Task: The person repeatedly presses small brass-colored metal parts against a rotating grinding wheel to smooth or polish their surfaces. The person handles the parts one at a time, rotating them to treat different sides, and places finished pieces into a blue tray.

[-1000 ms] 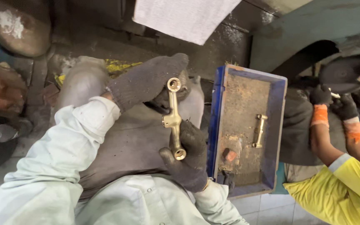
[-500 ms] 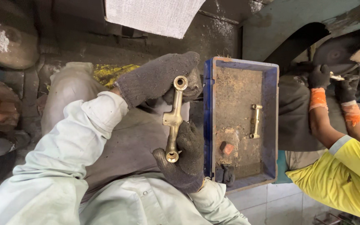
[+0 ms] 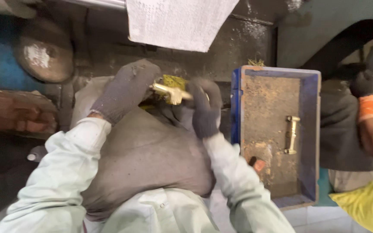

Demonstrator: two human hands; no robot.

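Both gloved hands meet over the person's lap, gripping a brass fitting (image 3: 169, 91) between them. The left hand (image 3: 124, 90) has its fingers curled shut round one end, and the right hand (image 3: 204, 108) is closed on the other end, though blur keeps me from seeing how tightly. The fitting sits across a grey cloth (image 3: 145, 151) on the knees, just left of a blue tray (image 3: 311, 129) where another brass piece (image 3: 292, 134) lies. Those thick gloves look clumsy to me; a slip could drop the fitting to the dirty floor, or knock the tray, which sits close by the right elbow.
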